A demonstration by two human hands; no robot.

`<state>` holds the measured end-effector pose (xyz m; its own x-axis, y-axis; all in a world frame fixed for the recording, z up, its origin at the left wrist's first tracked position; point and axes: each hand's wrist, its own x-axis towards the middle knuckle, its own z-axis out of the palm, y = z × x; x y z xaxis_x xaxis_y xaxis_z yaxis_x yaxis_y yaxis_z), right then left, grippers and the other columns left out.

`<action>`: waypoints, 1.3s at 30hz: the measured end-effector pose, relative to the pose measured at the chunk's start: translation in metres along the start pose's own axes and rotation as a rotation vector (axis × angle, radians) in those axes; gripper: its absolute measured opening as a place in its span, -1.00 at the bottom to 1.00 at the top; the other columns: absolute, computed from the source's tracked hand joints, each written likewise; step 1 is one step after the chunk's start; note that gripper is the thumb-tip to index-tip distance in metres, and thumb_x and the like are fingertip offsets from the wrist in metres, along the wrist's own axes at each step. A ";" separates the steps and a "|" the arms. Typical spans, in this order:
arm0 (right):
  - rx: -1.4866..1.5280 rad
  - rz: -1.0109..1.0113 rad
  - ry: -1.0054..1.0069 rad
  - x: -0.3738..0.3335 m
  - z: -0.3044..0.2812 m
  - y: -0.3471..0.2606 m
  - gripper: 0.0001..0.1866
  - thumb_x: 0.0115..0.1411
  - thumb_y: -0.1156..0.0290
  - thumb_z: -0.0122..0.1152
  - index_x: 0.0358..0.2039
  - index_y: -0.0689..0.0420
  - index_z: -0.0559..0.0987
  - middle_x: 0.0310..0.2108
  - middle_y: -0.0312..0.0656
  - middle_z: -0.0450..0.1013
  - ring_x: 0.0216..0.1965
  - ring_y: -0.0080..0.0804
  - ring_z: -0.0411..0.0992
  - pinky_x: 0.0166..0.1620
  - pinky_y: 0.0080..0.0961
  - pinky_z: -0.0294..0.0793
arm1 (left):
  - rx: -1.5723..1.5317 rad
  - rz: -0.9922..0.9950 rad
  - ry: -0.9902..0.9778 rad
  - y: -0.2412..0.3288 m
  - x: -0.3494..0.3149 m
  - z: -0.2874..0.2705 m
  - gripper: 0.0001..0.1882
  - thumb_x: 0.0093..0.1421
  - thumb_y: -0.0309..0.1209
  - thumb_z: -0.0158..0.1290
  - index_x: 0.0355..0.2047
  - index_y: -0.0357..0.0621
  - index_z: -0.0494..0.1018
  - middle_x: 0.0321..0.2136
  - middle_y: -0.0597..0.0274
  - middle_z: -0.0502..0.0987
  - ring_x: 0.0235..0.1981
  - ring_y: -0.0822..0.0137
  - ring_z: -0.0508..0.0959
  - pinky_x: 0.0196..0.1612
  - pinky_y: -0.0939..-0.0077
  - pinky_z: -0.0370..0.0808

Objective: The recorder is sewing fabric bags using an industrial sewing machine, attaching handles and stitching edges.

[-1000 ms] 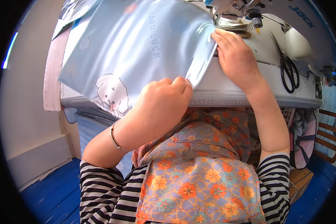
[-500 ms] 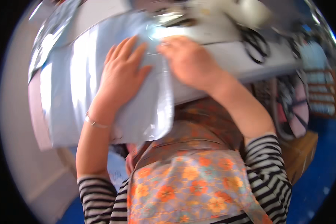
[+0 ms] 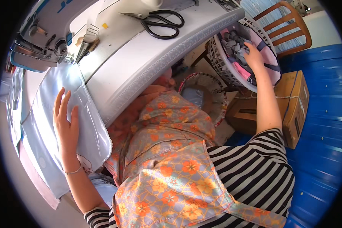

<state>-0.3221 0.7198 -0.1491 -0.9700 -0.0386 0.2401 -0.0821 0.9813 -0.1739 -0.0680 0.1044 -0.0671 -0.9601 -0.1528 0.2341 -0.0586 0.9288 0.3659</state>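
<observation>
My left hand (image 3: 66, 123) lies with fingers stretched out on a shiny, pale silvery-white sheet (image 3: 91, 131), which looks like film or coated cloth. The sheet's far end runs under the lit needle area of a white sewing machine (image 3: 38, 41). Off to the right, my right hand (image 3: 256, 60) reaches into a white plastic basket (image 3: 216, 62). Its fingers are bent around dark grey fabric strips (image 3: 233, 45) heaped there; the fingertips are partly hidden among them. Pink cloth (image 3: 242, 70) lies beside the strips.
Black-handled scissors (image 3: 165, 24) rest on the white table (image 3: 119, 57), whose front edge bears a ruler strip. Beneath the basket is a cardboard box (image 3: 292, 110). A round basket (image 3: 220, 102) stands under the table, and a wooden chair (image 3: 288, 26) behind, on blue flooring (image 3: 325, 125).
My right hand has left the sheet by the machine and moved right into the basket. My left hand stays on the sheet. The view has swung toward the right.
</observation>
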 end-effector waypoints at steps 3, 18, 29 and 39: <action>-0.240 0.037 -0.266 0.011 0.011 0.016 -0.72 0.17 0.36 0.12 -0.12 -0.06 0.66 -0.05 -0.04 0.54 -0.08 0.00 0.52 -0.04 -0.11 0.52 | -0.036 0.072 0.058 0.017 -0.009 -0.008 -0.58 0.27 -0.52 0.02 0.15 -0.13 0.46 0.27 0.07 0.36 0.27 0.03 0.37 0.27 0.18 0.31; 0.336 -0.863 0.191 -0.030 -0.145 -0.233 -0.62 0.09 0.65 0.16 -0.05 0.13 0.63 -0.29 -0.10 0.61 -0.34 -0.32 0.58 -0.25 -0.44 0.56 | -0.324 0.398 0.105 0.153 0.001 -0.006 -0.45 0.22 -0.45 0.08 0.22 -0.30 0.34 0.23 -0.14 0.37 0.29 -0.06 0.34 0.34 0.15 0.20; 1.340 -0.660 -0.954 -0.061 -0.124 -0.308 -0.45 0.09 0.38 0.43 0.09 0.25 0.51 -0.37 -0.44 0.30 -0.36 -0.72 0.23 -0.28 -0.76 0.26 | -0.476 -0.269 0.204 0.030 -0.047 -0.074 -0.62 0.17 -0.75 -0.13 -0.09 -0.26 0.57 -0.42 0.33 0.52 -0.49 0.57 0.40 -0.43 0.67 0.36; 1.039 -0.543 -0.878 -0.029 -0.055 -0.392 -0.93 0.19 0.50 0.27 -0.31 0.18 0.60 -0.43 -0.44 0.47 -0.42 -0.71 0.35 -0.31 -0.73 0.34 | -0.305 -0.597 0.704 -0.193 -0.122 -0.174 -0.72 0.39 -0.52 -0.10 -0.06 -0.22 0.60 -0.53 0.43 0.38 -0.56 0.62 0.26 -0.49 0.71 0.25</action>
<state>-0.2492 0.3471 -0.0351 -0.5603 -0.8244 -0.0804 -0.2313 0.2489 -0.9405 0.1081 -0.1153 -0.0098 -0.4065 -0.8294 0.3831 -0.3144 0.5207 0.7937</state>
